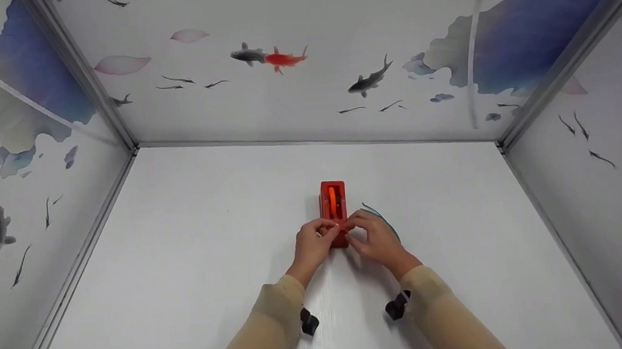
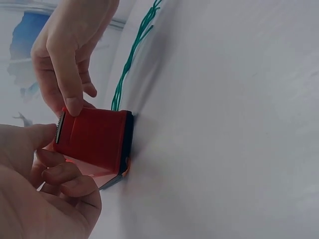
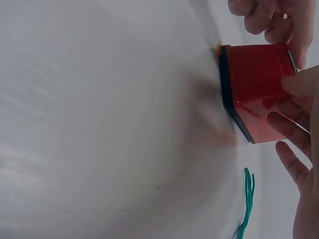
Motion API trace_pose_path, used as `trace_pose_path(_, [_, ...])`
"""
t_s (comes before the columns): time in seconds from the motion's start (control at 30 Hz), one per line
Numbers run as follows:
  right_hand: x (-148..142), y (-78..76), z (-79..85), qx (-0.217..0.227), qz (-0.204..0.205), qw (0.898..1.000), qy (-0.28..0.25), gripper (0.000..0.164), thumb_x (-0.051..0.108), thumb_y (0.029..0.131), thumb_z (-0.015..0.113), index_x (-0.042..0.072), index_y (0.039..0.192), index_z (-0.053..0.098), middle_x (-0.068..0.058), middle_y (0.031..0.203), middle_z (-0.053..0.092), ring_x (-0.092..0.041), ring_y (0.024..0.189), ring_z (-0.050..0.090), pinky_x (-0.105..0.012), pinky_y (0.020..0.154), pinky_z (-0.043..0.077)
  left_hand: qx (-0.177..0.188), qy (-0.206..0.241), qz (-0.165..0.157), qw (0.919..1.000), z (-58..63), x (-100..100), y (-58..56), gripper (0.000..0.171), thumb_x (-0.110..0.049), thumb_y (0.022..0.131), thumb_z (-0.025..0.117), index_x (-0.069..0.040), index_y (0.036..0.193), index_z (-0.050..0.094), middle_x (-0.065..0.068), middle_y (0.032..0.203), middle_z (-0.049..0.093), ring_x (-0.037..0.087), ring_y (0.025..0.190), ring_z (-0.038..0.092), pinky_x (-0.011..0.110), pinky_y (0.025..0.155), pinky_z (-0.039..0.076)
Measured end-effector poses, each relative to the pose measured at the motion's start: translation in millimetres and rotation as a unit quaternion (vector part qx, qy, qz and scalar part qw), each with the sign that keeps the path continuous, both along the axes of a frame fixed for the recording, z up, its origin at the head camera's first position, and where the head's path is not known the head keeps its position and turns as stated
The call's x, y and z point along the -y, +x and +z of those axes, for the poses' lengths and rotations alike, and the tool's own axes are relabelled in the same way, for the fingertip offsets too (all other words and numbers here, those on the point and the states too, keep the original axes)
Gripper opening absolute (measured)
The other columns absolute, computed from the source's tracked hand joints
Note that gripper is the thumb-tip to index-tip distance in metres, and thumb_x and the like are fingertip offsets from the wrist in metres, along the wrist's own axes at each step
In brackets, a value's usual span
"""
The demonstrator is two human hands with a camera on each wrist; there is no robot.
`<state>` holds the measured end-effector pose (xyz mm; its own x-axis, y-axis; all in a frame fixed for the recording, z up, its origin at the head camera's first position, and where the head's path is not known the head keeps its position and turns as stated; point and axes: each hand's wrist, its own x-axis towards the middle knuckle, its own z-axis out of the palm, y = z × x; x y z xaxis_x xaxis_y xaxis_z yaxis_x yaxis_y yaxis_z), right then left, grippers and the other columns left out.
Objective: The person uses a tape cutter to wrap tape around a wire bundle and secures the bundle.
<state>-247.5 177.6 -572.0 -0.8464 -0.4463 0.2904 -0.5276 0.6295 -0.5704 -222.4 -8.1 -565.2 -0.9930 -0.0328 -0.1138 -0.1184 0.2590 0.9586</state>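
A red tape dispenser point(image 1: 339, 242) stands on the white table, with an orange wheel point(image 1: 332, 201) showing inside it. My left hand point(image 1: 311, 245) pinches at its serrated cutter point(image 2: 60, 128) with thumb and forefinger; the other fingers curl beside it. From the opposite side, my right hand point(image 1: 378, 241) grips the dispenser's front end, thumb on the red face point(image 3: 256, 69) and a fingertip on its edge. Whether clear tape lies between my fingertips is too faint to tell. Green strands point(image 2: 130, 57) lie just beyond the right hand.
White walls point(image 1: 307, 104) printed with fish and leaves close off the back and both sides. The white tabletop point(image 1: 211, 218) stretches around the dispenser. Small black devices point(image 1: 397, 305) sit at both wrists under beige sleeves point(image 1: 438, 307).
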Motion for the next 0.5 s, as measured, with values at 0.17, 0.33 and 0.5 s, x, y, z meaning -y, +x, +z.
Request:
trace_pose_path(0.17, [0.2,-1.2,-0.8,-0.006,0.002,1.0,0.003,0.018,0.009,0.092,0.073,0.017,0.108,0.078,0.006,0.105,0.069,-0.012,0.099,0.066,-0.038,0.094,0.057,0.015,0.027,0.015,0.9994,0.9,-0.8,-1.0,0.01,-0.019,0.097,0.073,-0.012,0.102,0.077,0.0,0.089,0.058,0.016,0.088,0.053,0.023,0.069,0.044])
trace_pose_path(0.33, [0.3,-1.3,-0.5,-0.005,0.004,1.0,0.001,0.02,0.008,0.092,0.073,0.017,0.109,0.078,0.006,0.105,0.07,-0.012,0.099,0.066,-0.038,0.095,0.057,0.021,0.061,0.029,0.9975,-0.6,-2.2,-1.8,0.009,-0.016,0.096,0.073,-0.01,0.1,0.078,0.001,0.092,0.06,0.016,0.09,0.053,0.022,0.069,0.045])
trace_pose_path(0.5, [-0.7,-0.6,-0.1,-0.002,0.002,1.0,-0.002,0.022,0.007,0.091,0.074,0.019,0.108,0.078,0.008,0.105,0.07,-0.011,0.1,0.066,-0.037,0.096,0.057,0.012,0.063,0.025,0.9976,-2.3,-1.9,-0.5,0.01,-0.018,0.096,0.074,-0.012,0.101,0.079,0.002,0.094,0.062,0.017,0.093,0.053,0.022,0.07,0.046])
